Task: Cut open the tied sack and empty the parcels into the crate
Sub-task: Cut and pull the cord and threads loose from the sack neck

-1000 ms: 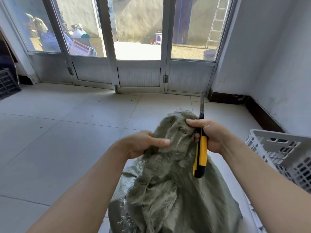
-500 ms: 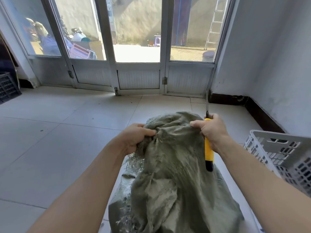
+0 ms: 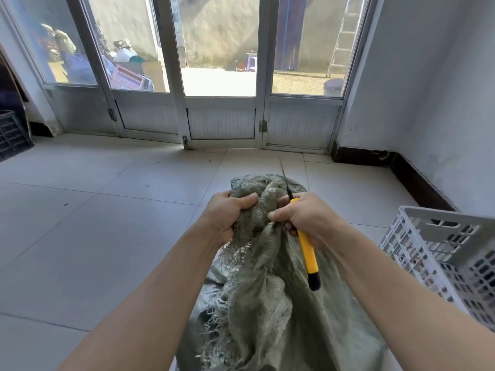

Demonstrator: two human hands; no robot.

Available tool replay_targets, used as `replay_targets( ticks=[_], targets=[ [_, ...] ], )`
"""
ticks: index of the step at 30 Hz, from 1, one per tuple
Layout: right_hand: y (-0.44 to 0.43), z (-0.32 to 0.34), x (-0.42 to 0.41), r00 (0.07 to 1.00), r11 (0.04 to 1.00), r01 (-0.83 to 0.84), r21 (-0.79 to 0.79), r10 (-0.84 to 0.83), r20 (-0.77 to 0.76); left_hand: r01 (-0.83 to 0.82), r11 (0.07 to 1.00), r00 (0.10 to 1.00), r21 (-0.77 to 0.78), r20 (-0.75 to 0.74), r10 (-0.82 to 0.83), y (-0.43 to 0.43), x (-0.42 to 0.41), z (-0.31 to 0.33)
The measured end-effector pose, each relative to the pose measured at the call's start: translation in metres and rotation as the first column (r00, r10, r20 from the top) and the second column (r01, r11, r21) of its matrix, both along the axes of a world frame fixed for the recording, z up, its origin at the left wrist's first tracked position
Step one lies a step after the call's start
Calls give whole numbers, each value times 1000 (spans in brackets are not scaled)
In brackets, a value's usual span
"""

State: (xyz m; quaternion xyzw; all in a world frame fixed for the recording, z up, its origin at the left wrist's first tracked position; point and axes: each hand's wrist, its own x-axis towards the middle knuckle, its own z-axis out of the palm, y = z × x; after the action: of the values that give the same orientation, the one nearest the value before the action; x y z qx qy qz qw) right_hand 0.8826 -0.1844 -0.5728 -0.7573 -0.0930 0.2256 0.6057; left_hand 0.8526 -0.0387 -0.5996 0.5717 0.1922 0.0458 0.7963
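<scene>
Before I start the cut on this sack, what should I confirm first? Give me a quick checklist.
1. Left hand grips the bunched neck of the sack: ok.
2. Right hand holds the yellow knife, blade out and pointing up, away from the body: ok.
3. Left fingers are on the far side of the bunch from the blade: ok, though close.
4. Tie found and exposed: cannot tell, the folds hide it.
5. Crate stands beside the sack on the right: ok.
6. Parcels inside the sack: cannot tell, none show.
</scene>
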Motion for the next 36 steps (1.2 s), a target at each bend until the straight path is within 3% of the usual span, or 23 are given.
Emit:
replay_targets(
  ticks=[9,11,13,15,19,21,23,25,28,30,32,36],
  targets=[
    [-4,-11,8,996,999,39,22,-37,-85,-251,951,964,182,-39,263,-5,5,-5],
    [-6,-13,9,996,998,61,7,-60,-63,-273,888,955,369,-4,296,-3,1,-4],
    [-7,-15,11,994,996,94,-2,-94,-53,-311,647,931,696,86,355,-5,-5,1],
    [-5,-17,12,991,992,124,0,-124,-48,-327,417,924,848,195,328,-15,-13,6],
    [1,-20,14,985,985,172,6,-171,-24,-488,79,852,869,455,258,-34,-21,-2],
    [0,-19,14,982,982,190,23,-189,-29,-516,22,845,856,504,176,-37,-21,-5],
    [0,-17,13,983,982,180,62,-177,-56,-304,240,952,922,304,38,-38,-20,-7],
    [-2,-15,10,986,985,149,89,-142,-87,-45,469,994,882,85,-64,-37,-19,-12],
    [-6,-16,10,993,993,103,61,-98,-70,-2,658,998,753,41,-43,-31,-15,-15],
    [-8,-18,11,995,994,101,36,-101,-21,5,836,1000,549,0,-6,-28,-15,-14],
    [-8,-19,11,997,996,83,16,-83,-3,25,940,999,342,-49,-9,-25,-16,-11],
    [-5,-18,10,999,999,41,-31,-41,1,91,990,996,110,-28,-88,-22,-20,-8]
  ],
)
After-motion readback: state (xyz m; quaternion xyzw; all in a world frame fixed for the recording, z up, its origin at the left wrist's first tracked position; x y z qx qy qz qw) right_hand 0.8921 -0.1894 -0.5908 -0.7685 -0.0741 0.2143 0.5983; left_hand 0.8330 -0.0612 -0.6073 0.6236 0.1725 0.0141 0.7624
